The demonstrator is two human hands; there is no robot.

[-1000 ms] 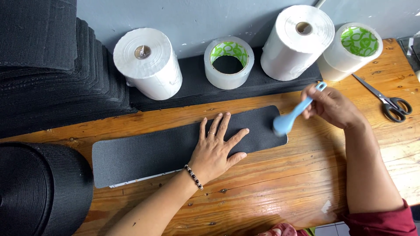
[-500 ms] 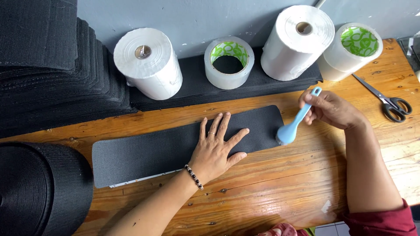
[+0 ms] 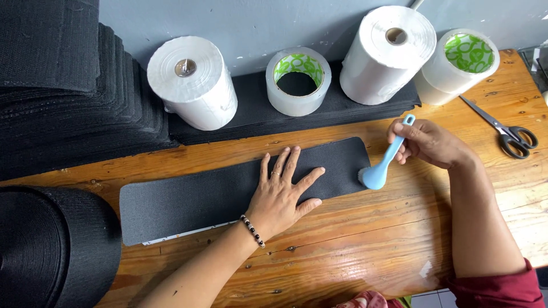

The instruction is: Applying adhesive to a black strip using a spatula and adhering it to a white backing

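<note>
My left hand (image 3: 283, 197) lies flat, fingers spread, on the long black rough-surfaced strip (image 3: 194, 197) lying on the wooden counter (image 3: 365, 251). At the strip's right end my right hand (image 3: 428, 142) grips a light-blue plastic brush (image 3: 381, 165). The strip looks thin, limp and grippy, I judge; best pinned flat.

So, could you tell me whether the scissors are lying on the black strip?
No, the scissors lie on the bare wooden table at the far right, well apart from the black strip.
</note>
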